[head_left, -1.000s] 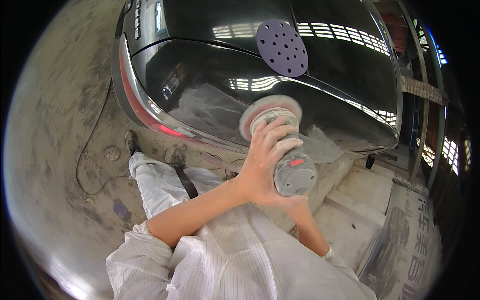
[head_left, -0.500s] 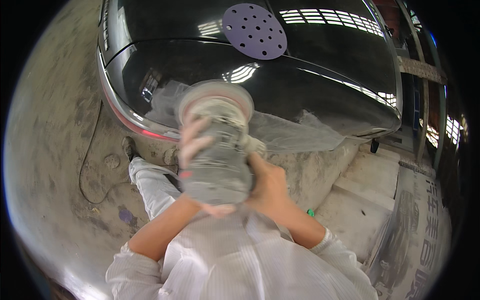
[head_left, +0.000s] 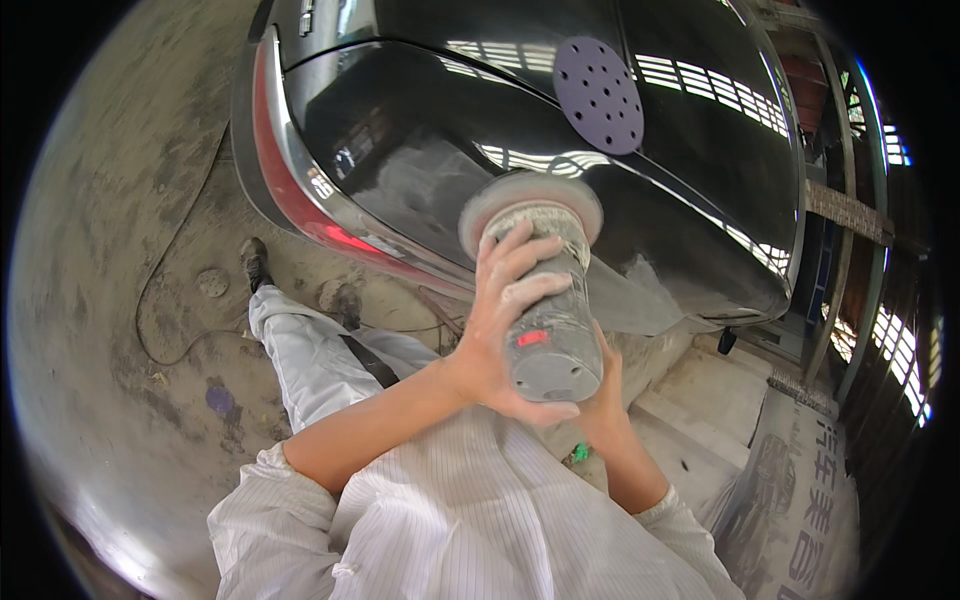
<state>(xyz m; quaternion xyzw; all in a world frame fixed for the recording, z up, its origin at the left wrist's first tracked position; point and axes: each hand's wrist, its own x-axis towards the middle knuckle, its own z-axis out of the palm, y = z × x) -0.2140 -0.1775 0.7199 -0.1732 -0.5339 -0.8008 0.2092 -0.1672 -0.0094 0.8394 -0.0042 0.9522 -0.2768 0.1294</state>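
Note:
A dusty grey electric sander with a round pad is at the glossy black car body. The pad looks smeared and meets the panel beside a dull, whitish sanded patch. My left hand is closed round the sander's body from the left, fingers over its top. On the right side my right hand grips the sander too; most of its fingers are hidden behind the tool. Farther off, a purple sanding disc with several holes lies on the car.
A red tail light with chrome trim runs along the car's left edge. A dark cord curves over the dusty floor. Metal posts stand at the right, above a printed sheet and pale boards.
My view has swung, so the car, disc and sander appear farther right. The sander has turned and moved along the panel, with both hands still on it.

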